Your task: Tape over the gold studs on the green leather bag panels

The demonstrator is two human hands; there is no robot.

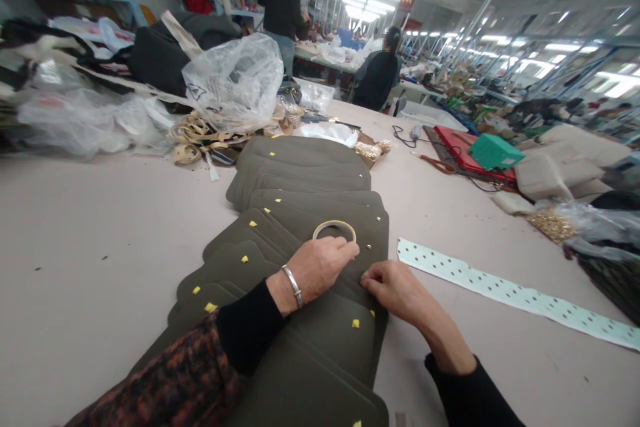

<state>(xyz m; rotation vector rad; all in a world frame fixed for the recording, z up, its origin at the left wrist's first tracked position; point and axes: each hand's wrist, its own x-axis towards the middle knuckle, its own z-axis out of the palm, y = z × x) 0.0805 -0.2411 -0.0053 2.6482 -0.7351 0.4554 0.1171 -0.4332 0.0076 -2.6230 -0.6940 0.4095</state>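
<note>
Fingers of the left hand grip the yellow tape roll over fanned olive panels on the table, the right hand pinches narrowly, its hold unclear, and yellow tabs mark several panels while two studs sit uncovered!

We see a green box resting on a flat red item (what that is, we cannot tell). Just right of the box lie beige pieces; nearer us than the box, small gold-coloured bits. Well left of it lie a clear plastic bag and tan straps; beyond it, leftward, a person in dark clothing.
</note>
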